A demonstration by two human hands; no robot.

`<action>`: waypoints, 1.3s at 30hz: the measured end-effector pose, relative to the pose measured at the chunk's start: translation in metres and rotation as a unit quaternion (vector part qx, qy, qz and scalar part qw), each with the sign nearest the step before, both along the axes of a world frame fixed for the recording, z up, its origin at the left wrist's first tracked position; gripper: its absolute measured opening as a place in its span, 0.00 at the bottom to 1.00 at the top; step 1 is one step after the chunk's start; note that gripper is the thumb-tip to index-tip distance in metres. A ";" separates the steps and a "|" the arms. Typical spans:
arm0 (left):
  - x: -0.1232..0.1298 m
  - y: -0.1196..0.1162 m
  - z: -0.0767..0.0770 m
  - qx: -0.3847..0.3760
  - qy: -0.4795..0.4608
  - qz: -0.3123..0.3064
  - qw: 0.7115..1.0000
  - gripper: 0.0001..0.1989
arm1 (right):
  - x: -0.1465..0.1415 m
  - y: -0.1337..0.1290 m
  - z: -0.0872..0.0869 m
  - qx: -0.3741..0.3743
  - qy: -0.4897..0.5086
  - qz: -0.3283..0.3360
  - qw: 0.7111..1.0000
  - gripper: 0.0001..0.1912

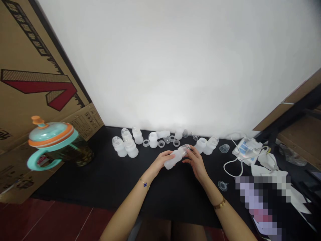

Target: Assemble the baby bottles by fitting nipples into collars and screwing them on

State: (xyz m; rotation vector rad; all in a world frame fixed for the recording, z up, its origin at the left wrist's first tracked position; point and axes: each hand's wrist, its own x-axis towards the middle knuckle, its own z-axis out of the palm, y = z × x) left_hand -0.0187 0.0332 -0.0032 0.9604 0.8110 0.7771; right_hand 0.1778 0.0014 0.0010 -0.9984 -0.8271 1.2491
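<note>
Two hands (pixel 160 162) (pixel 197 164) hold frosted, waisted bottle (pixel 173 160), seemingly plastic.

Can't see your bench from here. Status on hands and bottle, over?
Left hand holding bottle. Right hand at its clear cap. Bottle tilted rightward. Loose rings beyond; nothing seen blocking.

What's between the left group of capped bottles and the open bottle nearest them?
In the head view, one pale ring lies there on the black table.

Held bottle (pixel 173 160) of frosted, matt plastic — its cap (pixel 185 147) clear, glossy plastic — tabletop (pixel 105 182) smooth
</note>
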 end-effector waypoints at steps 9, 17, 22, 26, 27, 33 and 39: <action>0.000 -0.003 0.006 -0.003 -0.003 -0.005 1.000 0.26 | 0.000 0.001 -0.001 -0.005 0.003 0.002 1.000 0.22; 0.001 -0.004 0.007 0.002 0.002 -0.010 1.000 0.26 | -0.001 0.001 -0.003 0.000 0.009 -0.004 1.000 0.21; 0.000 -0.002 0.002 0.006 -0.007 -0.020 1.000 0.25 | 0.000 0.002 -0.005 0.005 0.011 0.002 1.000 0.21; 0.000 -0.001 -0.001 0.001 -0.014 -0.027 1.000 0.25 | 0.001 0.002 -0.005 0.009 0.013 0.005 1.000 0.21; 0.000 -0.002 -0.001 -0.005 -0.016 -0.027 0.999 0.25 | 0.001 0.002 -0.005 0.009 0.012 0.005 1.000 0.21; 0.002 -0.004 0.006 -0.033 -0.037 -0.019 0.999 0.27 | 0.002 0.002 -0.006 0.016 0.003 0.020 1.000 0.21; 0.002 -0.004 0.009 -0.034 -0.037 -0.020 0.999 0.28 | 0.003 0.001 -0.004 0.017 0.000 0.030 0.999 0.22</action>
